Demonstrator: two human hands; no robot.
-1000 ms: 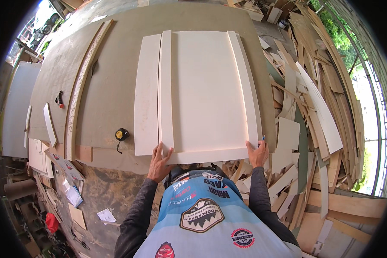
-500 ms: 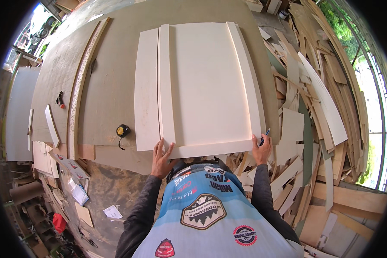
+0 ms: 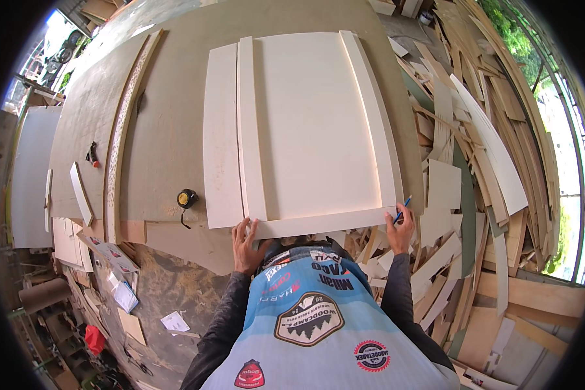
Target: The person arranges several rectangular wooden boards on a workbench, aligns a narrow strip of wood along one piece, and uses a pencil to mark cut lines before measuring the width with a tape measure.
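A white board (image 3: 315,123) lies flat on the worktable, with a white strip on edge along its left side (image 3: 248,123) and another along its right side (image 3: 370,117). Across its near edge runs a third white strip (image 3: 325,223). My left hand (image 3: 246,248) pinches that near strip at its left end, thumb and fingertips close together. At the opposite end, my right hand (image 3: 401,233) presses the corner with its fingertips while a blue pencil (image 3: 406,205) sticks up between its fingers. A separate narrow white board (image 3: 221,136) lies just left of the left strip.
On the table's left part are a black-and-yellow tape measure (image 3: 186,198), a red-and-black hand tool (image 3: 93,155), a short white offcut (image 3: 81,193) and a long raw-edged board (image 3: 127,130). Heaped wood offcuts (image 3: 442,182) fill the right side. Papers (image 3: 175,322) lie on the floor.
The fingers of my left hand have drawn closer together at the strip's left end. My right hand has shifted slightly, and the pencil now leans further right.
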